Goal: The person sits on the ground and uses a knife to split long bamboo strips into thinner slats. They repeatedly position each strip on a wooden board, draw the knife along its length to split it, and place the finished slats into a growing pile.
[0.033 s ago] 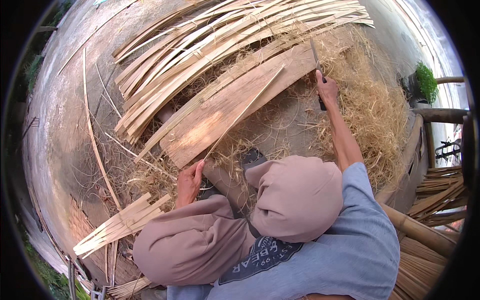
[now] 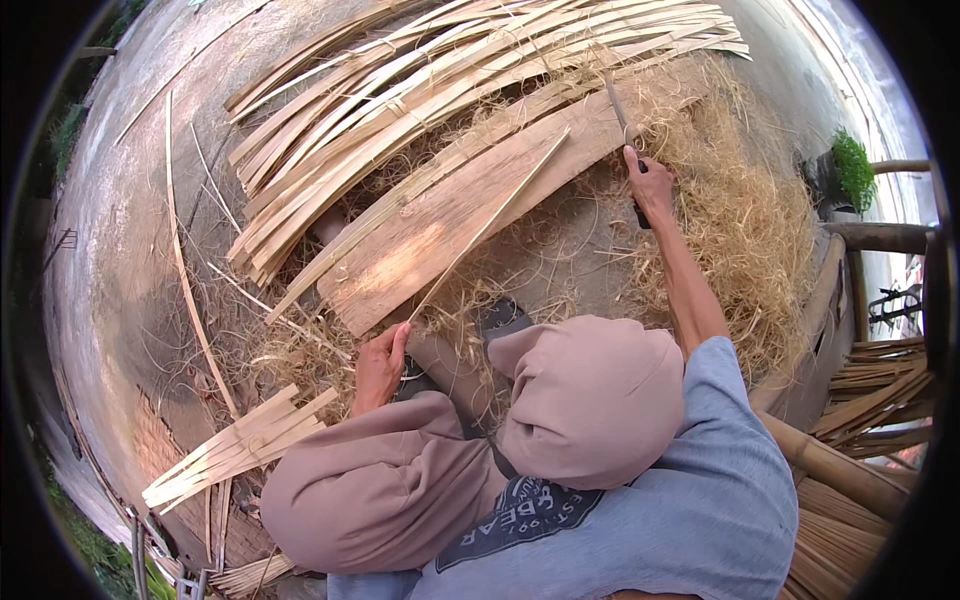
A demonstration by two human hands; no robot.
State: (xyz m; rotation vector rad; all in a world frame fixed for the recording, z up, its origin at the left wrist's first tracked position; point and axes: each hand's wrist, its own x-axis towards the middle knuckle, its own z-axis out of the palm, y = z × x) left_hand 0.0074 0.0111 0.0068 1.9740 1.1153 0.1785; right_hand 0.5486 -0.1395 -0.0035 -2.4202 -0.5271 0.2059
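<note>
A wide wooden board point(image 2: 470, 215) lies on the concrete ground point(image 2: 120, 230) in front of the person, and all places here are given from this board. Far to the left of the board, one long thin strip point(image 2: 185, 270) lies alone on the ground. Below the left end of the board, near the person's knee, there is a small bundle of short bamboo slats point(image 2: 235, 445). Above the board, a big heap of long bamboo strips point(image 2: 440, 90) spreads like a fan, and its lower strips touch the upper edge of the board. The left hand point(image 2: 380, 368) is just under the near end of the board; its fingers are closed around the lower end of a thin bamboo strip point(image 2: 490, 225). This thin strip rests diagonally across the board, from the left hand up to the right, and ends near the far right part of the board. At the right end of the board, the right hand point(image 2: 650, 185) is clenched on the dark handle of a knife point(image 2: 620, 115), and the blade points up, over the board's far right end. To the right of the board, a thick pile of pale curly shavings point(image 2: 750, 230) covers the ground. Further right of the board stands a low wooden bench point(image 2: 820, 330), with more bamboo sticks point(image 2: 880, 385) behind it.
</note>
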